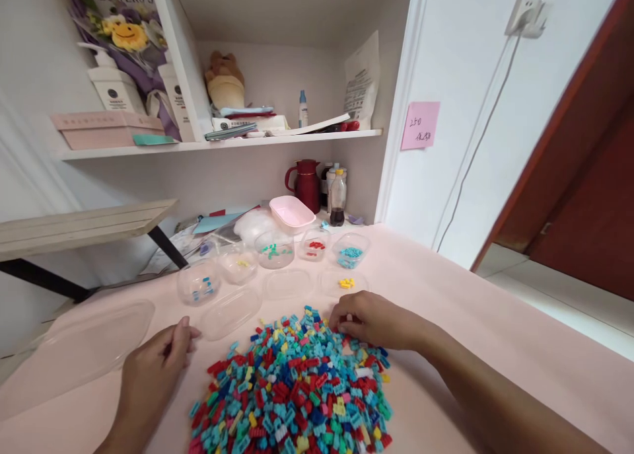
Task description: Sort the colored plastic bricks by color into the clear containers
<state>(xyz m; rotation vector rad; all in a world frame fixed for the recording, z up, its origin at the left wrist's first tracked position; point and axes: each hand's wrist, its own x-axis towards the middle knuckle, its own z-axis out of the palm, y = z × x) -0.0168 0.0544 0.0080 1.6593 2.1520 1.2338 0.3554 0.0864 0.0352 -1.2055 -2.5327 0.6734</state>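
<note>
A large heap of small building bricks (pixel 297 381) in light blue, red, dark blue, yellow, green and white covers the pink tabletop before me. My right hand (pixel 364 318) is at the heap's far right edge with fingers bent down among the bricks; whatever is at its fingertips is hidden. To the left of the heap my left hand (pixel 161 361) rests on the table, fingers curled in and thumb along them, no brick showing. Just beyond my right hand, several yellow bricks (pixel 347 283) lie on a clear lid.
Clear tubs hold sorted bricks: blue (pixel 199 283), yellow (pixel 238 265), green (pixel 275 250), red (pixel 313 245) and light blue (pixel 351 251). Clear lids (pixel 232 313) lie nearby. Behind stand a pink basin (pixel 292 213), a red jug (pixel 307 186) and bottles (pixel 337 199). A bench (pixel 89 229) is at left.
</note>
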